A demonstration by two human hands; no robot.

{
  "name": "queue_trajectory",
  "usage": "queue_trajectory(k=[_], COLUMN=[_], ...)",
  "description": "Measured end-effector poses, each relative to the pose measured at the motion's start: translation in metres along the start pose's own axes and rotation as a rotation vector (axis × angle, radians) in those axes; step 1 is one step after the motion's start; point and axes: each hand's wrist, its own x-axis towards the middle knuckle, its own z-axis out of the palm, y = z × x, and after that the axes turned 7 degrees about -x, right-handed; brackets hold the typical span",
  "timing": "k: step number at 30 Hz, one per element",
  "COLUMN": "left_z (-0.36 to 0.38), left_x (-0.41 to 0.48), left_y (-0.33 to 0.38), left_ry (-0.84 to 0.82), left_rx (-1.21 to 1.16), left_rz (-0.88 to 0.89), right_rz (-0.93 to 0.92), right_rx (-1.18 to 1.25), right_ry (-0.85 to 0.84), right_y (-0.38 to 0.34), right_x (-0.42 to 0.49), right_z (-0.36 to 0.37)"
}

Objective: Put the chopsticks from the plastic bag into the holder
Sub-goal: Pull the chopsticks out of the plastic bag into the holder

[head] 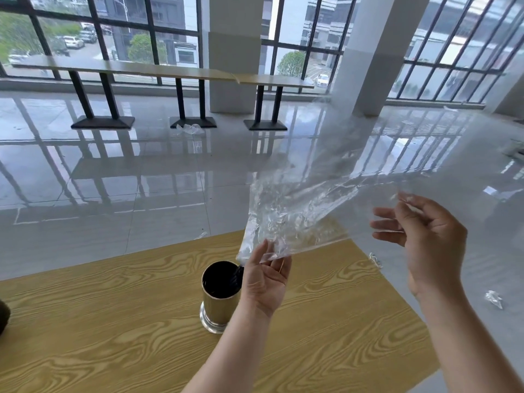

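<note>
A clear, crumpled plastic bag (300, 205) hangs in the air above the table's far edge and looks empty. My left hand (266, 275) pinches its lower corner between thumb and fingers, right beside the holder's rim. The holder (218, 307) is a gold metal cylinder standing upright on the wood-grain table (113, 321). Dark chopsticks (236, 276) show inside it against the right wall. My right hand (425, 234) is raised to the right with fingers straight and spread. Its thumb tip touches the bag's edge; I cannot tell whether it pinches the film.
A dark object (3, 316) pokes in at the table's left edge. Scraps of clear plastic (494, 299) lie on the glossy floor right of the table, and another bag (190, 129) lies by the long window counter (170, 70). A white pillar (377, 52) stands behind.
</note>
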Motion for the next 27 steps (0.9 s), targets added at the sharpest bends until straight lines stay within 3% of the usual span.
queue_trajectory(k=[10, 17, 27], left_z=[0.009, 0.002, -0.025], left_x=[-0.009, -0.027, -0.07], left_y=[0.034, 0.063, 0.138], left_ry=[-0.11, -0.115, -0.106], left_rx=[0.224, 0.358, 0.466], left_rz=[0.242, 0.369, 0.498], right_rz=[0.063, 0.232, 0.444], right_rx=[0.0, 0.068, 0.07], right_ry=[0.021, -0.055, -0.36], right_y=[0.018, 0.048, 0.076], right_x=[-0.011, -0.027, -0.057], right_z=[-0.009, -0.001, 0.058])
